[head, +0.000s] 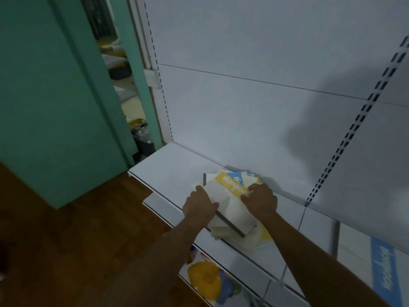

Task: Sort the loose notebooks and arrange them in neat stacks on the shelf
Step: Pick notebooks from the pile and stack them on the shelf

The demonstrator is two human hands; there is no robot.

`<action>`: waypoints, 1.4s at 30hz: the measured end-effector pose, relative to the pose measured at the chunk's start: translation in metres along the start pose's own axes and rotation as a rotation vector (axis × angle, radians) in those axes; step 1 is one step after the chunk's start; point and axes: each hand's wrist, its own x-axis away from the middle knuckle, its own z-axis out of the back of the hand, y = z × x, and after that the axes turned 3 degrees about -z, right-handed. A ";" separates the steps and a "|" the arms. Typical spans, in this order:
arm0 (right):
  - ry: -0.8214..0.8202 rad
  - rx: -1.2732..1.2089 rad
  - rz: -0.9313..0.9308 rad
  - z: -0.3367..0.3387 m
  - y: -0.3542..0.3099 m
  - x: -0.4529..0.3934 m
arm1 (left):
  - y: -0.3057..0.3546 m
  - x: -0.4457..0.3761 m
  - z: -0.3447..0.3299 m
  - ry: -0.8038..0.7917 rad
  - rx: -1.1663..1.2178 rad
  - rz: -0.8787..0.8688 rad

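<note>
A loose pile of notebooks lies on the white shelf, with white, yellow and blue covers. The top notebook is white with a yellow band and a dark spine. My left hand grips the pile's left edge, fingers curled over the top notebook. My right hand holds the right side, fingers curled onto the yellow band. More notebooks fan out crookedly under the top one. Another notebook with a blue band lies on the shelf at the far right.
The white back panel with slotted uprights rises behind the shelf. A lower shelf holds yellow and blue items. A green door stands at left, with wooden floor below it.
</note>
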 end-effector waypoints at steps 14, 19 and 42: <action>-0.050 -0.457 -0.096 0.005 0.016 0.002 | 0.012 -0.015 0.008 0.173 0.567 0.006; 0.053 -0.605 -0.140 0.027 0.049 0.008 | 0.047 -0.007 0.001 0.112 0.715 -0.136; 0.219 -0.460 -0.674 0.087 0.319 0.128 | 0.233 0.129 -0.178 -0.513 0.392 -0.761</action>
